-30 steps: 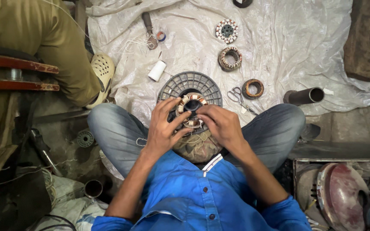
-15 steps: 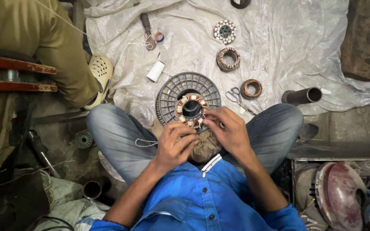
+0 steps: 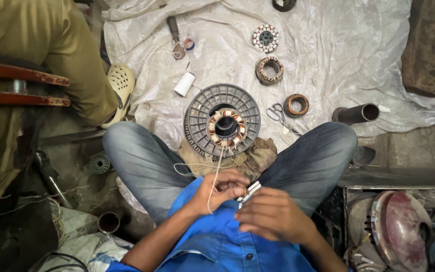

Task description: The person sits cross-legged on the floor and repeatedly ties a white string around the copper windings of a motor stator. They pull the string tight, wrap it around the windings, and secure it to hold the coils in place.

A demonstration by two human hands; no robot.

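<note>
We sit cross-legged on the floor, both hands drawn in close to our blue shirt. Our left hand has its fingers curled shut on a thin white thread, which runs up from the hand to the wound stator. Our right hand lies just beside the left, fingers bent and pinching a small white tool that pokes out between the two hands. The stator, ringed with copper-and-white coils, rests on a grey plastic spool that lies flat on a brown rag between our knees. Beyond it, on the white plastic sheet, we see scissors, a small copper coil ring, two more stators, a white thread reel and a dark pipe. Another person in olive clothing sits at the upper left.
</note>
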